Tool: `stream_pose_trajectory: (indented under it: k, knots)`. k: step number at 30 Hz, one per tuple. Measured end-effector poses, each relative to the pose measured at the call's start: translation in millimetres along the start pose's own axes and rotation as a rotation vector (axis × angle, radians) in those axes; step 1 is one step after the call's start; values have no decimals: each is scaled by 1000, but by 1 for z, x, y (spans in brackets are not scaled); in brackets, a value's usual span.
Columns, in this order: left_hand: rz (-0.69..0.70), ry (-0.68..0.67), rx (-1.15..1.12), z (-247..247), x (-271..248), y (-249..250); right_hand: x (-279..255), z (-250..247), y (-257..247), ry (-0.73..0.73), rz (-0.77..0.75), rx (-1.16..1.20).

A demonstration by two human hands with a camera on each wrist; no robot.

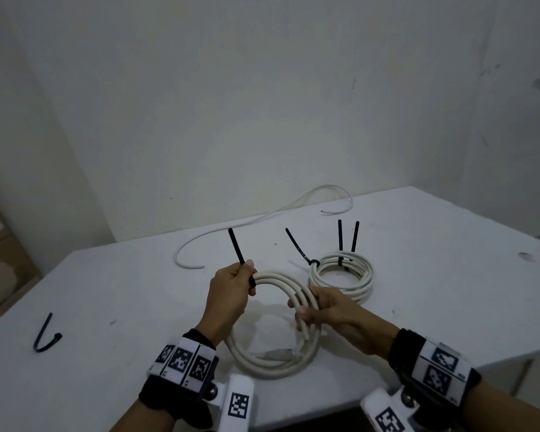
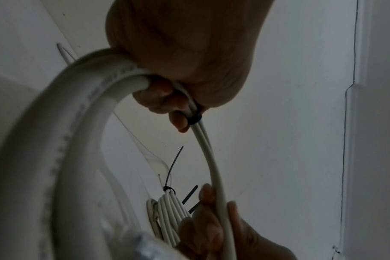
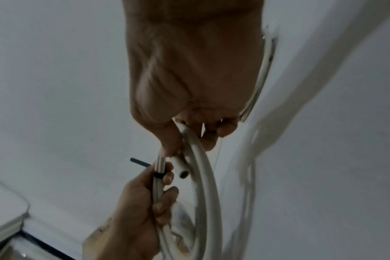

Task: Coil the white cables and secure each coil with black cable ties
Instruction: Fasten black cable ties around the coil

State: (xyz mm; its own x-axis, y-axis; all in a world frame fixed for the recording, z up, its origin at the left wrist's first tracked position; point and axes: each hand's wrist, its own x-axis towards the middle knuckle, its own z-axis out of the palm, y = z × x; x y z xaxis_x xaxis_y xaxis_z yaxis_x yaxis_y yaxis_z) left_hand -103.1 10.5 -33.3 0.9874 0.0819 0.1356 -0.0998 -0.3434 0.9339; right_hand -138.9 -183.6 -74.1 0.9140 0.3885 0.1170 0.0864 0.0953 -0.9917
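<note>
— Left hand? Pinching a black cable tie round the white cable coil, above the worktop's near edge.
— Right hand? Gripping the coil's strands; cut cable end seen only from the right wrist.

Bare room: white table, plain walls

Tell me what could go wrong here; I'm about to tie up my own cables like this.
The cut cable end sticks out below the right hand, outside the tie that the left hand grips, so it may spring loose. The coil hangs near the table edge and could slip off. Only one spare tie is visible for the loose cable.
</note>
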Motion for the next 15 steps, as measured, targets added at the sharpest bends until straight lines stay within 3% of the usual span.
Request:
stream_pose_trajectory:
  k: [3, 7, 15]
  knots:
    - [-8, -7, -27, 2, -2, 0, 0, -2, -2, -12, 4, 19]
    - [-43, -21, -47, 4, -2, -2, -4, 8, 1, 113, 7, -45]
    - [2, 8, -60, 3, -4, 4, -6, 18, 0, 273, -83, -406]
